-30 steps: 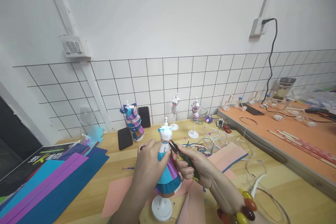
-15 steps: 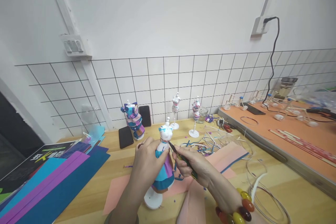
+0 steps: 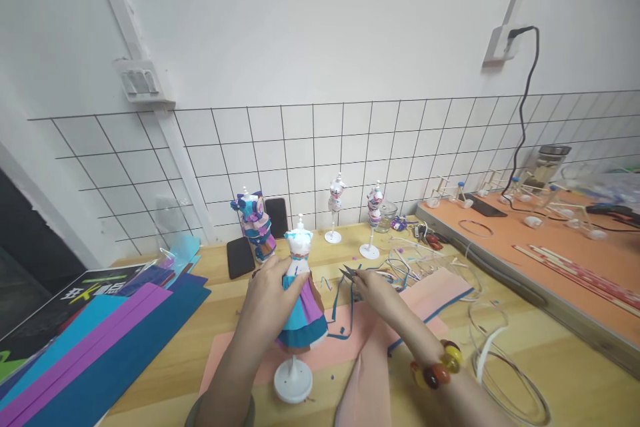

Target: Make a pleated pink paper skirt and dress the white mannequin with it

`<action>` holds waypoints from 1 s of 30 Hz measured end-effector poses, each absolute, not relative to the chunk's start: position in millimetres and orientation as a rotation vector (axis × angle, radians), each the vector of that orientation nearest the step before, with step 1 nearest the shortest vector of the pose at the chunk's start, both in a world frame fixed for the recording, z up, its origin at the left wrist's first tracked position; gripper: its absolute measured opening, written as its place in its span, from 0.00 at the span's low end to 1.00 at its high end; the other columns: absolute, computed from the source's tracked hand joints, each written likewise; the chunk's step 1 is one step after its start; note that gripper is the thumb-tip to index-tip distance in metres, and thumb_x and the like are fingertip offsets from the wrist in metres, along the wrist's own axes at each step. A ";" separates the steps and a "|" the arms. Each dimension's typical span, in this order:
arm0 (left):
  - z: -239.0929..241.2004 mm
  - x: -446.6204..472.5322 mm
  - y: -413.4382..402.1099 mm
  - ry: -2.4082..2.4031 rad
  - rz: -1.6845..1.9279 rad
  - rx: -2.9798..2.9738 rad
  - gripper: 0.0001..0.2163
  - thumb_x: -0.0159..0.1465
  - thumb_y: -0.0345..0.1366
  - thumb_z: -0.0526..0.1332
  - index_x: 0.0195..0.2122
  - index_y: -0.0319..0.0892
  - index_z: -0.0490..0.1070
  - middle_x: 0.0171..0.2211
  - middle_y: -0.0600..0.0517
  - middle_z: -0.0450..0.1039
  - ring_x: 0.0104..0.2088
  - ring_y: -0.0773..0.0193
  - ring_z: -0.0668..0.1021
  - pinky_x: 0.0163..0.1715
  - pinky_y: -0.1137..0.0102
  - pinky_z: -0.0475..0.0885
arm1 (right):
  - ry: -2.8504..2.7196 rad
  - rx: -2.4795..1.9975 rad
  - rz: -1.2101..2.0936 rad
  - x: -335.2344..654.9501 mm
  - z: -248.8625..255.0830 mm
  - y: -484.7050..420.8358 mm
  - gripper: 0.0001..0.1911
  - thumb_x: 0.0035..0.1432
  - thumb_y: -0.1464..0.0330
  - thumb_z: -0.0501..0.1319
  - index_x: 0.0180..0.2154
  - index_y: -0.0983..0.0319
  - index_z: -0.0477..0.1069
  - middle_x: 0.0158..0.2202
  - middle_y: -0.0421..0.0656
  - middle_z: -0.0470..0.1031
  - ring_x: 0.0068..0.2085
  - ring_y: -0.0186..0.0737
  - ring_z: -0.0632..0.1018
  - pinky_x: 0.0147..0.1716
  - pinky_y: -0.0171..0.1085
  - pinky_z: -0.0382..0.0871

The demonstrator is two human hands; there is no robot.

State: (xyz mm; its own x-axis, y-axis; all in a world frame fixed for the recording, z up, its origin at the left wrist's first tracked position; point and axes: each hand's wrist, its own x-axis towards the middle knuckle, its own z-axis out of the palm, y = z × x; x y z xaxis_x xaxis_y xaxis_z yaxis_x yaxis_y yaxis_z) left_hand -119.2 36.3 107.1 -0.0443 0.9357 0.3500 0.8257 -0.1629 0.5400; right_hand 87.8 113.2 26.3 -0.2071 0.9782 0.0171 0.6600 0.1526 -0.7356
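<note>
My left hand [image 3: 267,297] is wrapped round the waist of a small white mannequin [image 3: 299,250] on a round stand [image 3: 293,387]. The figure stands upright and wears a layered teal, purple and pink paper skirt [image 3: 306,320]. To its right, my right hand [image 3: 375,290] grips small snips [image 3: 349,273], their tips pointing left and slightly apart. A thin teal paper strip [image 3: 350,317] hangs from the snips' tips down onto the pink paper sheet [image 3: 350,347]. A beaded bracelet [image 3: 437,367] circles my right wrist.
Teal and purple paper sheets [image 3: 100,347] lie at the left. A dressed mannequin [image 3: 255,223], two phones [image 3: 239,257] and two small mannequins [image 3: 373,217] stand by the tiled wall. Wire loops [image 3: 500,367] lie at the right, beside an orange board [image 3: 550,247].
My right hand has drawn the snips away from the mannequin to the right, trailing a teal strip. My left hand has shifted the mannequin left and set it more upright.
</note>
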 end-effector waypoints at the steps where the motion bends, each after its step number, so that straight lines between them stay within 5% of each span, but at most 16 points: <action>1: 107.0 -119.3 36.4 1.869 1.003 2.046 0.11 0.61 0.41 0.54 0.33 0.42 0.73 0.35 0.48 0.70 0.40 0.55 0.73 0.39 0.64 0.67 | -1.920 -1.597 0.785 88.5 18.3 116.8 0.10 0.57 0.74 0.51 0.27 0.65 0.68 0.26 0.45 0.69 0.30 0.40 0.70 0.31 0.35 0.59; 6: 106.4 -118.4 36.7 1.680 1.013 2.033 0.12 0.62 0.41 0.53 0.33 0.42 0.73 0.35 0.48 0.71 0.39 0.56 0.73 0.41 0.65 0.67 | -1.895 -1.605 0.653 87.2 7.3 119.8 0.11 0.53 0.79 0.53 0.36 0.69 0.72 0.41 0.58 0.71 0.45 0.49 0.72 0.44 0.41 0.60; 10: 104.3 -116.1 36.1 1.577 1.000 2.006 0.12 0.64 0.41 0.51 0.35 0.42 0.72 0.34 0.49 0.72 0.38 0.57 0.74 0.39 0.65 0.68 | -1.935 -1.342 0.722 75.8 32.5 106.1 0.15 0.60 0.68 0.55 0.48 0.64 0.70 0.51 0.52 0.70 0.54 0.47 0.68 0.52 0.42 0.60; 12: 103.0 -114.1 35.9 1.529 1.005 1.991 0.12 0.64 0.40 0.51 0.38 0.42 0.72 0.36 0.49 0.72 0.39 0.57 0.74 0.39 0.66 0.69 | -1.929 -1.175 0.864 67.8 47.8 93.1 0.19 0.64 0.61 0.50 0.51 0.62 0.68 0.49 0.48 0.72 0.52 0.43 0.71 0.50 0.40 0.64; 18: 104.7 -105.4 32.3 1.404 0.985 2.021 0.13 0.65 0.38 0.49 0.43 0.44 0.71 0.40 0.49 0.73 0.43 0.58 0.74 0.43 0.67 0.68 | -1.607 -0.606 1.488 51.0 74.7 60.4 0.18 0.57 0.57 0.59 0.45 0.60 0.73 0.40 0.44 0.77 0.43 0.44 0.76 0.48 0.44 0.66; 22: 103.7 -102.7 32.0 1.583 0.947 2.114 0.15 0.67 0.37 0.45 0.40 0.43 0.71 0.38 0.48 0.74 0.42 0.58 0.74 0.42 0.66 0.68 | -1.565 -0.652 1.453 48.2 73.3 59.2 0.14 0.56 0.60 0.61 0.41 0.61 0.74 0.36 0.44 0.76 0.40 0.43 0.76 0.45 0.43 0.67; 30: 100.2 -105.9 37.3 1.834 1.121 2.208 0.11 0.64 0.35 0.52 0.40 0.41 0.74 0.38 0.46 0.76 0.42 0.56 0.75 0.42 0.64 0.68 | -1.673 -0.926 1.109 43.9 60.3 59.7 0.12 0.56 0.62 0.60 0.38 0.62 0.74 0.32 0.44 0.75 0.35 0.43 0.75 0.36 0.39 0.68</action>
